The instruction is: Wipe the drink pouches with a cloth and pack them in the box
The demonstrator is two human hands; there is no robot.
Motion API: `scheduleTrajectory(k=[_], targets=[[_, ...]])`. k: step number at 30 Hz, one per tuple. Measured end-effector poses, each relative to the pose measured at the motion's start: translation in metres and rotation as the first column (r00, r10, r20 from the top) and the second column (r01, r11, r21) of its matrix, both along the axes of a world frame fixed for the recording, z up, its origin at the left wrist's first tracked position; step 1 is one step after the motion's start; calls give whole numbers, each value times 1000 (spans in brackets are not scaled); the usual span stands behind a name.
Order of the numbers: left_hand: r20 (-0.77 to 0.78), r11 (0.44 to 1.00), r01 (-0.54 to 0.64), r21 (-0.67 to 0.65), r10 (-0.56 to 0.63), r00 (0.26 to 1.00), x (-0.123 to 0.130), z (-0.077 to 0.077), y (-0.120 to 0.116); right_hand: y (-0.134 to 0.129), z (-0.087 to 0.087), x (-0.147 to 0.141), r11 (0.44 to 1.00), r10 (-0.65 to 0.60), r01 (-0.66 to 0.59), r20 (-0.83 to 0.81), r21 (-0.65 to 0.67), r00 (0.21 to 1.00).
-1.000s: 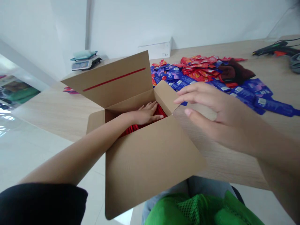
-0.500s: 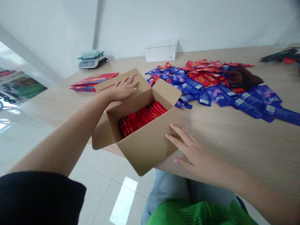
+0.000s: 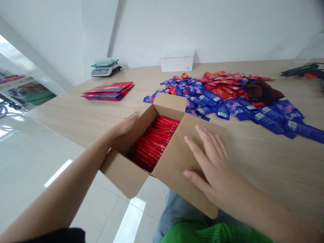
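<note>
One long wood-grain table [image 3: 265, 153] fills most of the view, running back to a white wall. Below its near edge show a person's blue jeans [image 3: 164, 214] and a green mesh garment [image 3: 215, 233]. Next in size comes the cardboard box [image 3: 174, 162], sitting at the table's near edge with its top unfolded; one short flap juts out over the floor, and a broad flap spreads toward the right.

Behind and to the right of the box sprawls a heap of blue and red packets [image 3: 202, 98], loosely mixed. Smaller is the row of red packets [image 3: 155, 141], packed tightly side by side inside the box. Left of the heap, well apart from it, lies a stack of red and blue flat pieces [image 3: 108, 91]. Beyond are a scale [image 3: 106, 70] and a white box [image 3: 177, 63], both near the wall. Dark maroon cloth [image 3: 263, 91] rests on the heap's right part, and a black tool [image 3: 301, 70] lies at the far right.

The right hand [image 3: 211, 160] has its fingers spread over the broad flap, gripping nothing; whether it touches the cardboard cannot be told. The left hand [image 3: 126, 125] is flat, fingers extended, alongside the box's left long wall, with nothing grasped.
</note>
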State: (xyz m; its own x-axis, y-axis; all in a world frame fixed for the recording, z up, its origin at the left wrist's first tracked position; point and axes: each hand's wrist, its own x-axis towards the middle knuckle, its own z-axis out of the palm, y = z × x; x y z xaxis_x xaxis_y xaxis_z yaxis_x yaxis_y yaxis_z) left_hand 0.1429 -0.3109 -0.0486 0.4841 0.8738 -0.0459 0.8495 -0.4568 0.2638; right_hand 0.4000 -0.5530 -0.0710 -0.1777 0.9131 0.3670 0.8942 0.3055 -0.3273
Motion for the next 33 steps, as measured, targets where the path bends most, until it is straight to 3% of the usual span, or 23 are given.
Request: scheduleTrajectory(k=[3, 5, 8, 11, 14, 18, 21, 23, 26, 30, 33], targets=[[3, 994, -95, 62, 95, 995, -17, 0, -31, -18, 2, -30, 986, 164, -162, 32, -49, 986], [29, 991, -100, 83, 98, 995, -28, 6, -58, -21, -3, -46, 978, 192, -186, 51, -94, 980], [42, 999, 43, -13, -43, 998, -45, 16, -97, -5, -14, -46, 985, 141, -128, 110, -116, 984], [177, 985, 42, -166, -12, 984, -64, 16, -126, 31, -19, -24, 979, 179, -160, 158, -127, 971], [307, 975, 20, -222, 50, 950, -76, 3, -146, 78, -18, -5, 961, 258, -237, 156, -145, 953], [295, 999, -14, -44, 26, 955, -69, -20, -167, 144, -16, -11, 956, 287, -269, 184, -118, 940], [250, 965, -206, 163, 162, 955, -50, -35, -179, 184, -11, -20, 977, 211, -200, 179, -77, 961], [282, 909, -321, 266, 245, 928, -37, -44, -181, 202, -6, -12, 987, 160, -153, 161, -59, 974], [308, 835, -423, 352, 323, 895, -18, -53, -167, 206, -6, 28, 996, 48, -40, 105, -76, 993], [327, 765, -522, 376, 418, 848, 9, -59, -125, 178, -26, 110, 979, -161, 169, 70, -117, 984], [381, 748, -563, 352, 435, 816, 27, -59, -90, 162, -45, 154, 948, -270, 279, 77, -153, 960]])
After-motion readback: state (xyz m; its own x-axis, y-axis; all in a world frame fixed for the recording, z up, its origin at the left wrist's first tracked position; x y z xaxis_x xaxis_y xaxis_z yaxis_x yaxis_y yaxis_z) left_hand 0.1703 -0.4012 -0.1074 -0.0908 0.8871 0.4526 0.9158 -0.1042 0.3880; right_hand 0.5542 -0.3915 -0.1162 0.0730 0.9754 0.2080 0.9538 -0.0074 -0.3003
